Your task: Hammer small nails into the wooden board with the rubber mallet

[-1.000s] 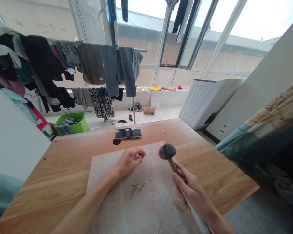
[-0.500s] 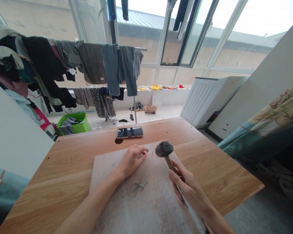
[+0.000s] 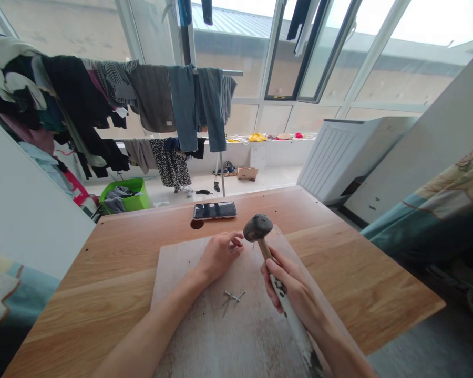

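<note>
The wooden tabletop (image 3: 102,278) is seen at the left, with a pale, worn board (image 3: 211,341) laid flat on it. The left forearm is stretched forward and slanted rightward across the board. Near the far edge of the tabletop, a smartphone (image 3: 215,210) is laid screen up, beyond the left hand (image 3: 220,256). That hand is held low over the far part of the board, its back turned up, its fingers bent and directed to the right; whether anything is pinched between the fingertips cannot be told. Nearer the wearer, a few metal nails (image 3: 234,297) are heaped loosely across one another on the board. Just right of the left fingertips, the dark, rounded head of a mallet (image 3: 258,228) is held over the board's far portion. Its handle is gripped by the right hand (image 3: 289,281), with the fingers wrapped around it not far below the head, and its long white, dark-patched end is slanted back toward the wearer. The right forearm is extended from the lower right, angled forward and inward.
</note>
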`<state>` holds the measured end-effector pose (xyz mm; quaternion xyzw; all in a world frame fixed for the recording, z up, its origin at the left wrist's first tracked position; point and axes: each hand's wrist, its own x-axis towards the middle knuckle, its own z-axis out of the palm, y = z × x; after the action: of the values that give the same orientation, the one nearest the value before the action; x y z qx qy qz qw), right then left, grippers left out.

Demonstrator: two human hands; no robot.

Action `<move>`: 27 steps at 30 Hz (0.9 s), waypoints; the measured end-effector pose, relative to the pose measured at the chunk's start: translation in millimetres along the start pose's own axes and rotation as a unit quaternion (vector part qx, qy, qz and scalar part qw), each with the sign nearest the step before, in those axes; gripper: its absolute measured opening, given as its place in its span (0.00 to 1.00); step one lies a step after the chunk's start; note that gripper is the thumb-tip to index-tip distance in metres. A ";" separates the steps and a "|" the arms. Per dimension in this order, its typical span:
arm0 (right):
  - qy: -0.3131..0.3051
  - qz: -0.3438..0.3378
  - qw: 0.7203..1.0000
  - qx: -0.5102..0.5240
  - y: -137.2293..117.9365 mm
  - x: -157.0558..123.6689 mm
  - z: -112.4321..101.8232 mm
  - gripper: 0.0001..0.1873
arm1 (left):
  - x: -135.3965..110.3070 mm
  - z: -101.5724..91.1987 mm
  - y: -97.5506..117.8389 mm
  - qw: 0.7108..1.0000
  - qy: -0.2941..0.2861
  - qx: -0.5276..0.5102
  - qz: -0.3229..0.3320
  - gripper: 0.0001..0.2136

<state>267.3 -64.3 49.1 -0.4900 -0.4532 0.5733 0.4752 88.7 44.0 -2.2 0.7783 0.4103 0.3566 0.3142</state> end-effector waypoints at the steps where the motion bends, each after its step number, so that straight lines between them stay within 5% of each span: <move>1: -0.002 0.000 1.000 0.004 1.2 -0.1 -0.1 0.18 | -0.1 -0.2 0.4 1.000 -0.001 -0.003 0.000 0.13; 27: -0.020 -0.009 1.000 0.011 17.8 -9.2 5.2 0.25 | -0.5 -1.9 3.2 1.000 -0.011 0.020 0.011 0.11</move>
<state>261.0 -76.1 33.3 -0.4689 -0.4609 0.5836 0.4765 88.2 42.4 1.2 0.7928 0.4050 0.3436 0.2990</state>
